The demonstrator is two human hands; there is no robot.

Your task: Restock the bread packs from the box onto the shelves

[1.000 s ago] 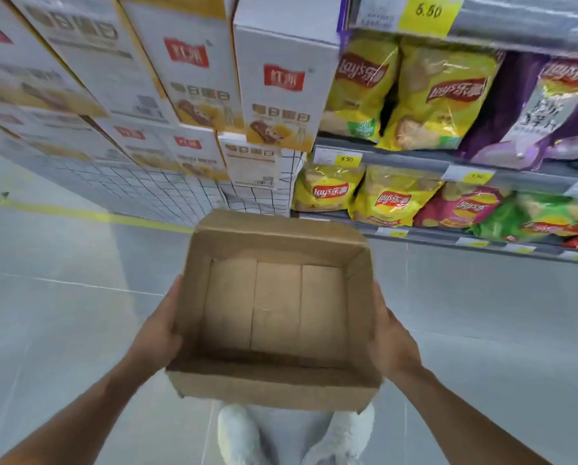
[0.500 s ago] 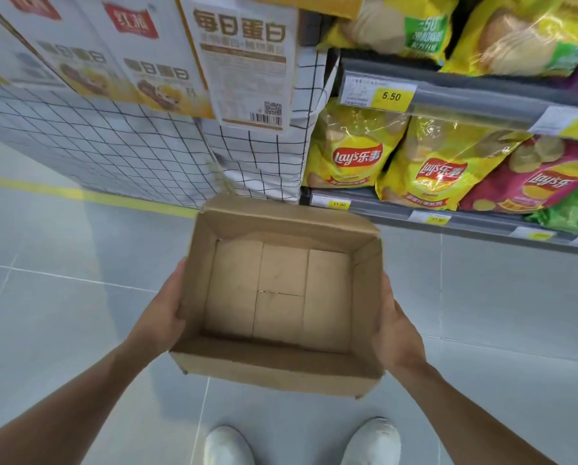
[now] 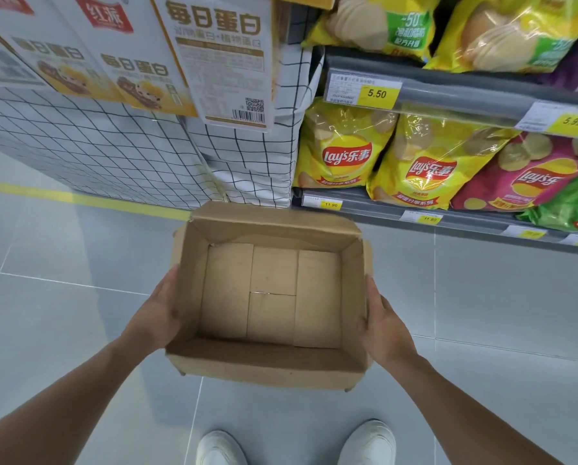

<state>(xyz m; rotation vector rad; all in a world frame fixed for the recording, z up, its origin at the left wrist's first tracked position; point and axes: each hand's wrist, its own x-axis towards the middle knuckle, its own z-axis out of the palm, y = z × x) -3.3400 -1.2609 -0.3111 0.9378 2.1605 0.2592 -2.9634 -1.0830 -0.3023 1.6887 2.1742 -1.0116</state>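
Grey floor tiles (image 3: 63, 313) meet shelves (image 3: 482, 99) of glossy chip bags (image 3: 344, 152). The left hand (image 3: 156, 313) and right hand (image 3: 381, 327) press flat on the side walls of the box (image 3: 270, 367) (empty, no bread visible), carrying it above the floor. Its thin, creased cardboard could buckle or slip under that squeeze.

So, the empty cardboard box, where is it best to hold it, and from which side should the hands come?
Hold the cardboard box by its two outer side walls, one hand from each side, as the left hand and right hand do now. It is open on top, too wide for one hand, and its thin rims would probably bend if pinched.
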